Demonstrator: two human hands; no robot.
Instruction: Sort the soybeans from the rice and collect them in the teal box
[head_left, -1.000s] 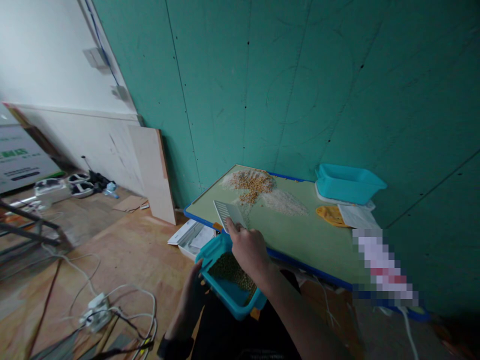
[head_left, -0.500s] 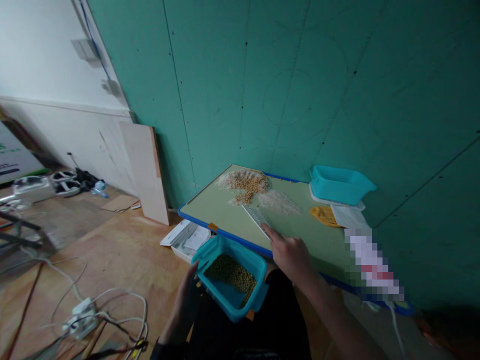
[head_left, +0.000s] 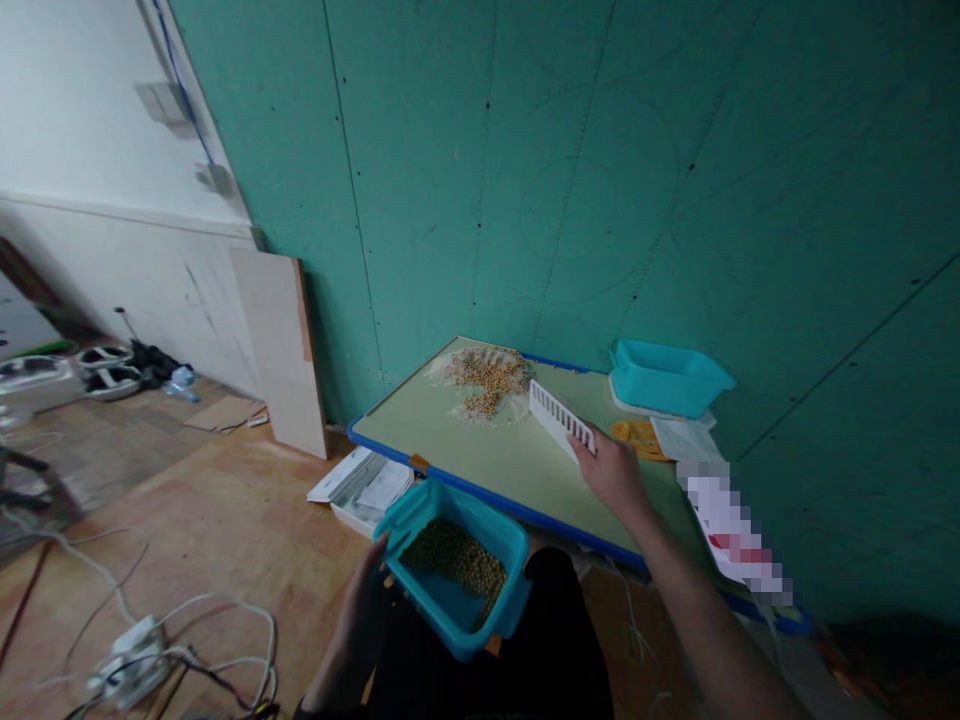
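Note:
My left hand [head_left: 366, 590] grips the left end of a teal plastic bin [head_left: 517, 540], which sits tilted over my lap. Inside the bin lie beans [head_left: 457, 558], dark green on the left and tan on the right. My right hand [head_left: 611, 475] is closed around the near end of a white slotted plastic strip [head_left: 559, 415], held on edge over the table. At its far tip is a heap of tan beans [head_left: 491, 383], with pale grains [head_left: 450, 368] spread around them on the pale green tabletop [head_left: 465, 440].
A second teal bin [head_left: 667, 380] stands at the table's back right, near a yellow cloth or glove [head_left: 637, 438] and white sheets. Below the table's left edge is an open white box [head_left: 360, 490]. A power strip [head_left: 135, 650] with cables lies on the floor. The green wall [head_left: 420, 200] borders the table.
My right hand has moved the slotted strip to the right and turned it on edge. The pale grains right of the beans now sit by or behind the strip. The held bin stays nearly in place.

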